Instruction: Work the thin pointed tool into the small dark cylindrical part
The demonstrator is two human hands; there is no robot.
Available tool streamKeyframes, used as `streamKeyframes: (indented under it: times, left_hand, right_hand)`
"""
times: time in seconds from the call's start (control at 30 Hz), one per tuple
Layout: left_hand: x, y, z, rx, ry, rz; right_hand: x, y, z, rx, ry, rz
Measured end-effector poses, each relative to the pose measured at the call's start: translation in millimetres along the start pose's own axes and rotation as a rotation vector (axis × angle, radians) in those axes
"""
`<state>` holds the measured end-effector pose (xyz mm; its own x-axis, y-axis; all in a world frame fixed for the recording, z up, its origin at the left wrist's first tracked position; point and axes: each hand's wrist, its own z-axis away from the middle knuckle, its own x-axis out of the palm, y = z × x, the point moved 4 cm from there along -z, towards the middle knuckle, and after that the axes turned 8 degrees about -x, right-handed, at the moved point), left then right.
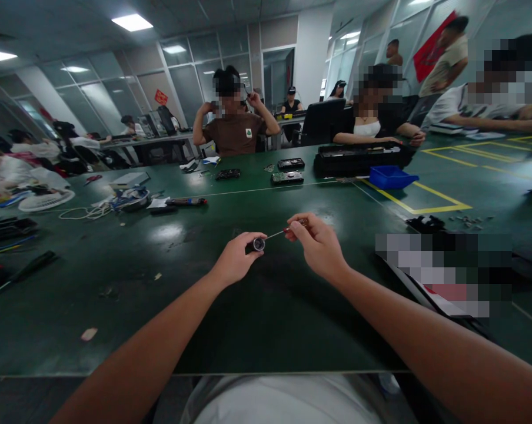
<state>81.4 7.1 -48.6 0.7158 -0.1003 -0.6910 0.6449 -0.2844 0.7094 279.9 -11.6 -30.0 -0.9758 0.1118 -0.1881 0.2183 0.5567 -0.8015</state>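
Note:
Between thumb and fingers, my left hand point(236, 259) grips a small dark round part point(259, 244) with a silvery rim, its round face turned toward me. My right hand point(316, 241) is closed around the handle of a thin screwdriver point(275, 235). The screwdriver's shaft slants down to the left, and its tip is at the edge of the round part. Whether the tip touches the part is too small to tell. Both hands are held above the green table point(266, 330), near its middle.
Ahead lie bare hard drives point(288, 176), a blue plastic bin point(392, 177) and a long black device point(363, 159). To the left are a cable bundle point(131, 198) and a long black-handled screwdriver point(34, 265). Small screws point(469, 222) lie right. Co-workers sit across the table.

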Motion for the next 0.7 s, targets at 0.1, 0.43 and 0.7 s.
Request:
streamKeyframes:
  times: [0.1,0.43,0.7]
  left_hand:
    - [-1.2,-2.1,0.4,-0.027,0.031,0.007]
    - [-4.9,-6.0,0.4,0.004,0.067,-0.019]
    - [-5.5,-6.1,0.5,0.009,0.077,-0.018]
  right_hand:
    - [1.8,2.3,0.6,0.001,-0.02,-0.011]
    - [2.0,-3.1,1.0,-0.018,-0.02,0.023]
    - [2.5,-7.0,1.7,-0.018,-0.043,0.083]
